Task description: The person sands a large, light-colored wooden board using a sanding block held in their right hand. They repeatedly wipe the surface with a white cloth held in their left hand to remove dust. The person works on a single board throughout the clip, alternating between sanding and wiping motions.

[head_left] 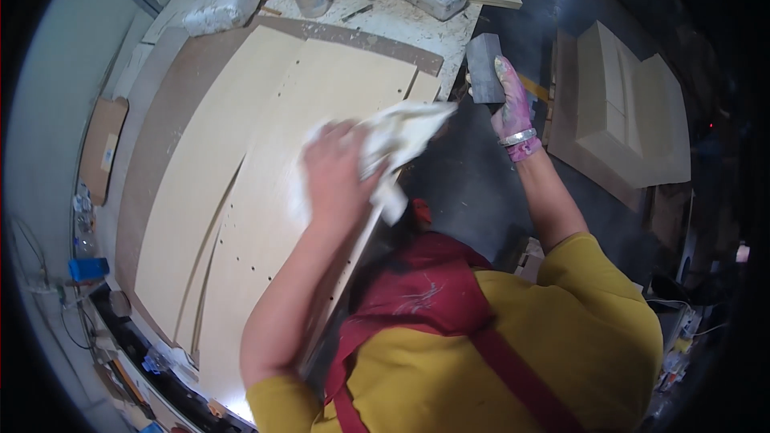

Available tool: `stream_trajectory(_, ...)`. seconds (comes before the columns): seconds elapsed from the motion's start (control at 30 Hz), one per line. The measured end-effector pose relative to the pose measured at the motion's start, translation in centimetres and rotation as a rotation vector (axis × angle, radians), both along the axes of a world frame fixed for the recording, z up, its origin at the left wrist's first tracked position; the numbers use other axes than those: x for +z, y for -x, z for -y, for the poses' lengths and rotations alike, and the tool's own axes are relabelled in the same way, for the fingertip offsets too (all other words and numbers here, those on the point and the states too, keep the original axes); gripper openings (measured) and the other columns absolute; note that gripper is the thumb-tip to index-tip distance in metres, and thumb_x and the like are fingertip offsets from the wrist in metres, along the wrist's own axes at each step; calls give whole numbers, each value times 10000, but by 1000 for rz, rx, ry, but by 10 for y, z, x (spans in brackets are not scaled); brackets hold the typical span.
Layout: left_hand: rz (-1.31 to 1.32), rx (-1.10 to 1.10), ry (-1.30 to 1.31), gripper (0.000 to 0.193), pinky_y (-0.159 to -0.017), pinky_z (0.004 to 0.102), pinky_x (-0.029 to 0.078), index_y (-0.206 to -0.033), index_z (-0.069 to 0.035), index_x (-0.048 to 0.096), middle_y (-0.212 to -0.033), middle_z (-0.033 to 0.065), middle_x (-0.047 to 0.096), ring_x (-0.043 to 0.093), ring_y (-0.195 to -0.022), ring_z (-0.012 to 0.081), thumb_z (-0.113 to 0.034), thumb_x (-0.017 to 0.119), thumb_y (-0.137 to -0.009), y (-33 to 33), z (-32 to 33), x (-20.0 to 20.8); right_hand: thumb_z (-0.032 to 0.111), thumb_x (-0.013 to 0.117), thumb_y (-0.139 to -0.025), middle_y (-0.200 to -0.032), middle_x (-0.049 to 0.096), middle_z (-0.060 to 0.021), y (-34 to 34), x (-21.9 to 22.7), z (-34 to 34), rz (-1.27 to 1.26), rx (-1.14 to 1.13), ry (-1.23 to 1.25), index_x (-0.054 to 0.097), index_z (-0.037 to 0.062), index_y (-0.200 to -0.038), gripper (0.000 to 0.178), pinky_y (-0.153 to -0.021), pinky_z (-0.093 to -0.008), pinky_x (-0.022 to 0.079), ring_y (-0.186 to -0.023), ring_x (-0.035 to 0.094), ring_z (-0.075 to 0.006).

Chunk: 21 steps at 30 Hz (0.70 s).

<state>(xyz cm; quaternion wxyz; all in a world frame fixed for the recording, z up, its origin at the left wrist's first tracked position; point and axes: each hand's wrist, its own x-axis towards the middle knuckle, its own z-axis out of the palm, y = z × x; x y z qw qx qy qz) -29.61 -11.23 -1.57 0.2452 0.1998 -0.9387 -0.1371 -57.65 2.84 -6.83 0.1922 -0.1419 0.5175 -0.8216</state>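
White cloth (pixel 399 142) under left hand (pixel 335 170), blurred; right hand (pixel 511 103) grips grey block (pixel 484 68).

One view only, from a fisheye camera worn on the person's head, left of a pair. It looks steeply down and forward over the yellow-sleeved shoulders, close above the pale wooden panel (pixel 265 192) on the workbench (pixel 401 20). Straight board edges bow toward the dark round rim. Forearms enter from the lower edge. Dark floor (pixel 473 176) fills the middle right; stacked boards (pixel 634 112) sit farther right.
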Motion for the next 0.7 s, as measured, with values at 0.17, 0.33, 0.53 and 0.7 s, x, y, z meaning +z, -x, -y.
stream_trajectory(0.17, 21, -523, -291, 320, -834, 405, 472, -1073, -91, 641, -1003, 129, 634, 586, -965, 336, -183, 747, -785, 91, -34, 29, 362, 555, -976, -1150, 659, -138, 49, 4, -42, 12, 25, -101, 521, 49, -1311, 460, -755, -341, 569, -942, 688, -237)
stream_trajectory(0.33, 2, 129, -725, 194, -779, 337, 478, -936, -24, 697, -880, 80, 653, 608, -842, 212, -207, 681, -872, -32, 50, 73, 342, 555, -982, -1061, 654, -109, 73, -9, -74, 197, -115, -65, 506, 42, -1319, 453, -688, -290, 542, -851, 669, -187)
stream_trajectory(0.53, -201, 611, -711, 238, -728, 272, 459, -1023, 10, 611, -875, 46, 614, 553, -806, 112, -219, 574, -972, -126, 68, 80, 322, 565, -977, -1077, 645, -65, 53, 7, 7, 74, 84, -97, 481, 19, -1382, 513, -718, -275, 520, -855, 634, -126)
stream_trajectory(0.7, -124, 682, -112, 293, -837, 386, 470, -1080, -14, 642, -999, 142, 650, 610, -935, 276, -195, 696, -856, -48, 118, -13, 321, 605, -943, -1072, 649, -67, 7, 41, 100, 68, 368, 134, 440, 14, -1419, 590, -757, -260, 510, -852, 626, -114)
